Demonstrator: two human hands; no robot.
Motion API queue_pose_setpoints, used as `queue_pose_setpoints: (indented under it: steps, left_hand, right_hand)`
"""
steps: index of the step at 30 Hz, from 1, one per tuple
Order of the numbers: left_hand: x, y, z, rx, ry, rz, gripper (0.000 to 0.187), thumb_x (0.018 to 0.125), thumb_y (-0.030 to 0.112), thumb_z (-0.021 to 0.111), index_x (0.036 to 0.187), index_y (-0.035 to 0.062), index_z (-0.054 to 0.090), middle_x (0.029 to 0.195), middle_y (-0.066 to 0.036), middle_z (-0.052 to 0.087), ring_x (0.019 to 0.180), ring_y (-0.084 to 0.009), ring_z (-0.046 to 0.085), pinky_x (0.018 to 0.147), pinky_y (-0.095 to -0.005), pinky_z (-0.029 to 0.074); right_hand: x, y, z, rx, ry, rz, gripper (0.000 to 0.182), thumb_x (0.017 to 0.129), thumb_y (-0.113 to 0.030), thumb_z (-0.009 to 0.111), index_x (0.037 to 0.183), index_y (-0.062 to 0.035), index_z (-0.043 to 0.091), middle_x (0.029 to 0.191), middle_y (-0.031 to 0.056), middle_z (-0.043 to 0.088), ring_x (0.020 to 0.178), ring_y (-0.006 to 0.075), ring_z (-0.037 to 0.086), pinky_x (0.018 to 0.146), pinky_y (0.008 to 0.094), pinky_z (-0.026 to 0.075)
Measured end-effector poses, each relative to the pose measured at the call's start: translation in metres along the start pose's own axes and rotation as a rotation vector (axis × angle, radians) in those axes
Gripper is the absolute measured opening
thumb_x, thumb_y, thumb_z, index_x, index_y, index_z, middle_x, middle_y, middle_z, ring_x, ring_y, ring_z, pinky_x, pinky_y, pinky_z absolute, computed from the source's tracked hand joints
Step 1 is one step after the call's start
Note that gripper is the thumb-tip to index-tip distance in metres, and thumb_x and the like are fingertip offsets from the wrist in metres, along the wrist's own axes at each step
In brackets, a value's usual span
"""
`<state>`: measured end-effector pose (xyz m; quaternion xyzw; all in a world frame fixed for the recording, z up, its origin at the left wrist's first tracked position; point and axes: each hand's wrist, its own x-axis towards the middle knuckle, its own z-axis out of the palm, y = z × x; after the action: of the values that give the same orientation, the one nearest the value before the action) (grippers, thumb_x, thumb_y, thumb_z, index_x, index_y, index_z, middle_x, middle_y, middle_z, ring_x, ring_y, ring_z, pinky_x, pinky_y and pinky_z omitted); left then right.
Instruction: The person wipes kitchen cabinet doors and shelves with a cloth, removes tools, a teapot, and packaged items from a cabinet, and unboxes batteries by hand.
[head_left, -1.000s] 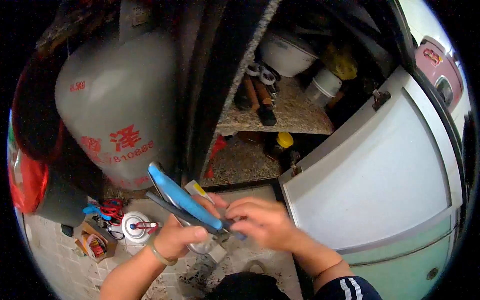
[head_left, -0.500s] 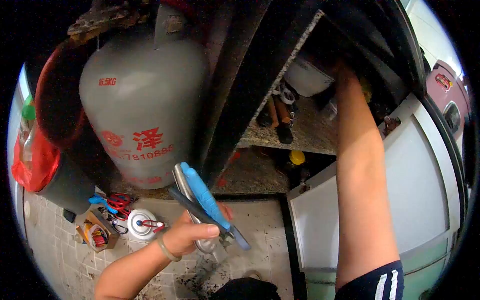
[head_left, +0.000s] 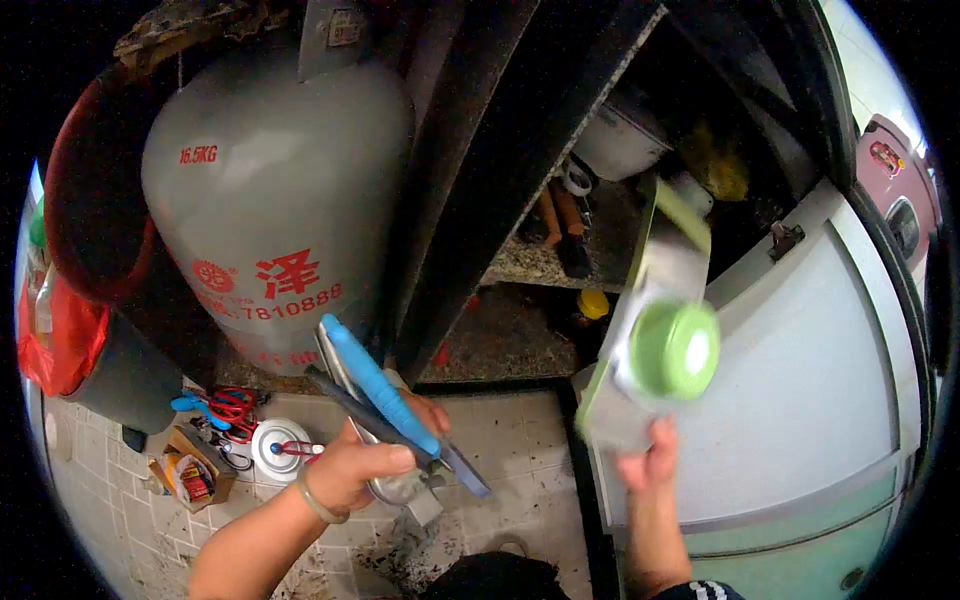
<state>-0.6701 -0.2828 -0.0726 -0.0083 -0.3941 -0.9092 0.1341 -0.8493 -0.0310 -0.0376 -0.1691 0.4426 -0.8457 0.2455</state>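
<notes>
My left hand (head_left: 375,468), with a bangle on the wrist, is closed round a bunch of kitchen tools; a blue handle (head_left: 380,385), a dark handle and metal parts stick out of it. Their working ends are hard to make out. In my right hand (head_left: 650,462) is a long mandoline slicer (head_left: 625,405) with green edges and a round green knob, blurred by motion. The fingers grip its lower end, and it is tilted in front of the open cabinet. Behind it, brown-handled tools (head_left: 565,215) and a white bowl (head_left: 620,145) sit on the cabinet shelf (head_left: 520,262).
A grey gas cylinder (head_left: 280,190) stands at the left of the cabinet. The white cabinet door (head_left: 820,380) hangs open on the right. On the tiled floor are a white round lidded thing (head_left: 278,450), a small cardboard box (head_left: 205,480), red-handled scissors (head_left: 235,410) and a bin (head_left: 130,375).
My right hand has come out of the cabinet, bringing the mandoline slicer down and towards me. My left hand keeps its tools and has shifted slightly left in view.
</notes>
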Motion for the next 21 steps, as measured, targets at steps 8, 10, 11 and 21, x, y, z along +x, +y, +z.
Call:
queue_pose_setpoints:
  steps: [8,10,11,21]
  left_hand:
    - [-0.061,0.04,0.022,0.079,0.364,-0.157,0.042,0.058,0.027,0.07,0.089,0.0042,0.053,0.093,-0.01,0.052,0.09,-0.021,0.048,0.081,-0.0335,0.037]
    - [-0.114,0.039,0.038,-0.119,0.513,-0.169,0.04,0.059,0.023,0.07,0.089,0.0042,0.052,0.093,-0.011,0.052,0.088,-0.0223,0.049,0.08,-0.0346,0.039]
    - [-0.136,0.042,0.051,-0.224,0.6,-0.204,0.04,0.058,0.018,0.071,0.09,0.0045,0.051,0.095,-0.012,0.052,0.09,-0.0233,0.05,0.081,-0.0351,0.039]
    - [-0.241,0.023,0.069,0.282,0.53,0.132,0.041,0.065,0.023,0.073,0.094,0.0068,0.05,0.095,-0.014,0.05,0.093,-0.0271,0.047,0.08,-0.0395,0.037]
  right_hand:
    - [-0.036,0.068,-0.027,-0.005,-0.092,0.368,0.039,0.073,-0.027,0.061,0.108,-0.0126,0.049,0.102,0.0031,0.051,0.086,0.0194,0.05,0.075,0.04,0.04]
    - [-0.036,0.086,-0.019,0.038,-0.325,0.427,0.029,0.075,-0.037,0.056,0.088,-0.0113,0.053,0.079,0.0043,0.053,0.074,0.0206,0.049,0.067,0.0376,0.038]
    - [-0.037,0.095,-0.018,0.045,-0.374,0.437,0.029,0.075,-0.039,0.055,0.079,-0.0103,0.052,0.07,0.0049,0.053,0.069,0.0209,0.048,0.064,0.036,0.037]
    - [0.044,0.189,0.03,-0.969,-1.233,0.769,0.024,0.077,-0.024,0.053,0.09,-0.0043,0.054,0.084,0.0066,0.058,0.077,0.0186,0.052,0.071,0.0321,0.042]
